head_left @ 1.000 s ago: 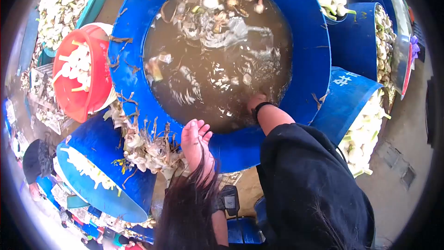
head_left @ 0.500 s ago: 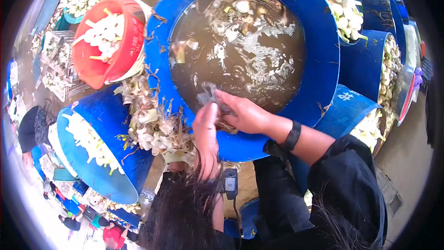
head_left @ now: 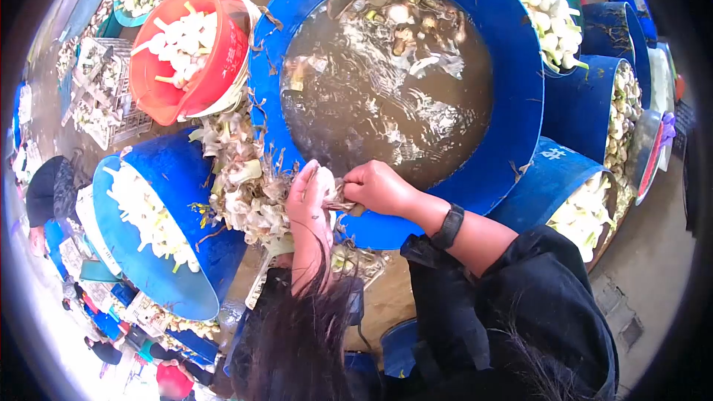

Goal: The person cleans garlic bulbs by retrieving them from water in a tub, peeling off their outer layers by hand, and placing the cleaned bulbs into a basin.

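Observation:
At the near rim of a large blue tub point(head_left: 520, 96), my left hand point(head_left: 303, 212) is closed around a pale garlic bulb point(head_left: 324, 180). My right hand point(head_left: 382, 188) is beside it, fingers pinched on brownish outer husk point(head_left: 342, 202) at the bulb's side. Murky brown water point(head_left: 334, 130) fills the tub, with loose peels and a few bulbs floating toward the far side. Beneath and left of my left hand, a heap of garlic husks point(head_left: 249, 197) lies against the tub's outside.
Peeled garlic fills a red basket point(head_left: 178, 96) at the upper left and a tilted blue barrel point(head_left: 178, 171) at the lower left. More blue barrels point(head_left: 538, 182) with garlic stand on the right. A person in a dark cap point(head_left: 48, 186) is at the far left.
My hands have drawn slightly back from the water to the near rim. The blurred husk between them has given way to a visible white bulb in my left hand.

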`<state>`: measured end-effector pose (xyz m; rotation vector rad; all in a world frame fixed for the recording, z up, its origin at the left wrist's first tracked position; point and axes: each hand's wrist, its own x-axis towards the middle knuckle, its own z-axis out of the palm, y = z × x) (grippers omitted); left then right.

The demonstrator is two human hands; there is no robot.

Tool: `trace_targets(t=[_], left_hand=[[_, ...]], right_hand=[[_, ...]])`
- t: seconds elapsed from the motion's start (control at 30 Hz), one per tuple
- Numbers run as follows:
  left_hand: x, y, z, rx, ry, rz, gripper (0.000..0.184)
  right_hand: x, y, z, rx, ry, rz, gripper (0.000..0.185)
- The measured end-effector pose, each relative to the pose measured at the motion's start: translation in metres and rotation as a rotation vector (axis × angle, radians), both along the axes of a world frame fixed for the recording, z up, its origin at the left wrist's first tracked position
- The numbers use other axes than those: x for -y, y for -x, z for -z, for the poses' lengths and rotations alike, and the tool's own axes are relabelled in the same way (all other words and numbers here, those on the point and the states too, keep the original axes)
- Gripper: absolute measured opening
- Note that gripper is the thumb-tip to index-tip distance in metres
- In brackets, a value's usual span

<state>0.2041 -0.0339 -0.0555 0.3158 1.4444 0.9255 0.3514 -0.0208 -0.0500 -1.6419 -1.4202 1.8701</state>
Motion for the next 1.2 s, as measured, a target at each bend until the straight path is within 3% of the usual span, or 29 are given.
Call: trace_targets(t=[0.07,0.13,0.17,0.33,0.4,0.43,0.47,0.53,0.57,0.6,0.63,0.67,0.7,0.77,0.8,0.87,0.93,1.0,1.03,1.07,1.13,1.17,1.2], left_hand=[[-0.002,0.002,-0.002,0.093,-0.016,-0.042,0.035],[-0.007,0.001,-0.010,-0.045,0.002,0.060,0.042],[-0.010,-0.003,-0.017,-0.131,-0.010,0.102,0.042],[0.001,0.001,-0.009,0.004,0.024,0.043,0.040],[0.002,-0.002,-0.009,0.074,0.033,-0.001,0.039],[0.002,-0.004,-0.009,0.142,-0.036,-0.040,0.039],[0.002,-0.006,-0.009,0.209,-0.103,-0.080,0.040],[-0.005,0.005,-0.013,0.189,-0.137,-0.004,0.042],[-0.011,0.014,-0.016,0.318,-0.010,0.053,0.041],[-0.018,0.017,-0.023,0.446,0.119,0.110,0.040],[-0.023,0.016,-0.031,0.172,0.289,0.292,0.044],[-0.026,0.016,-0.030,-0.073,0.176,0.630,0.046],[-0.025,0.017,-0.033,-0.089,0.131,0.708,0.046],[-0.021,0.013,-0.045,-0.225,-0.105,0.851,0.049],[-0.017,0.009,-0.050,-0.343,-0.299,0.906,0.052],[-0.016,0.011,-0.045,-0.354,-0.409,0.860,0.050],[-0.021,0.018,-0.040,-0.745,-0.799,1.211,0.041],[-0.012,0.012,-0.035,-0.637,-0.736,1.140,0.041],[-0.010,0.011,-0.035,-0.464,-0.582,0.943,0.035],[-0.008,0.009,-0.035,-0.295,-0.433,0.740,0.029],[0.000,0.011,-0.022,-0.312,-0.410,0.608,0.020],[0.001,0.014,-0.016,0.090,-0.242,0.199,0.024],[0.003,0.019,-0.012,0.483,-0.071,-0.215,0.031]], right_hand=[[0.004,0.001,-0.010,-0.032,-0.009,-0.004,0.018],[0.009,0.006,-0.020,0.089,-0.363,-0.124,0.017],[0.012,0.007,-0.018,0.219,-0.396,-0.244,0.017],[0.012,0.009,-0.013,0.291,-0.382,-0.195,0.022],[0.008,0.005,-0.001,-0.123,0.331,0.248,0.020],[0.010,0.004,0.001,-0.276,0.493,0.373,0.026],[0.010,0.002,-0.004,-0.274,0.493,0.375,0.026],[0.010,-0.003,-0.018,-0.557,0.609,0.416,0.030],[0.014,-0.002,-0.013,-0.380,0.399,0.232,0.027],[0.020,0.006,-0.006,-0.243,0.013,0.203,0.025],[0.025,0.005,-0.002,-0.073,-0.341,0.168,0.022],[0.020,0.004,-0.008,0.101,-0.693,0.127,0.020],[0.018,0.003,-0.007,0.095,-0.693,0.125,0.020],[0.013,-0.001,-0.003,0.080,-0.050,0.214,0.016],[0.007,-0.003,0.004,-0.121,0.425,0.386,0.015],[0.002,-0.009,0.015,-0.502,0.653,0.617,0.017],[0.001,-0.013,0.009,-0.474,0.627,0.561,0.018],[-0.002,-0.011,-0.015,-0.493,0.580,0.654,0.017],[0.001,-0.012,-0.018,-0.667,0.549,0.724,0.019],[0.004,-0.010,-0.022,-0.665,0.549,0.714,0.019],[0.012,-0.005,-0.029,-0.765,0.291,0.745,0.021],[0.017,-0.018,-0.036,-0.332,-0.119,0.286,0.022],[0.025,-0.015,-0.034,-0.578,-0.165,0.340,0.023]])
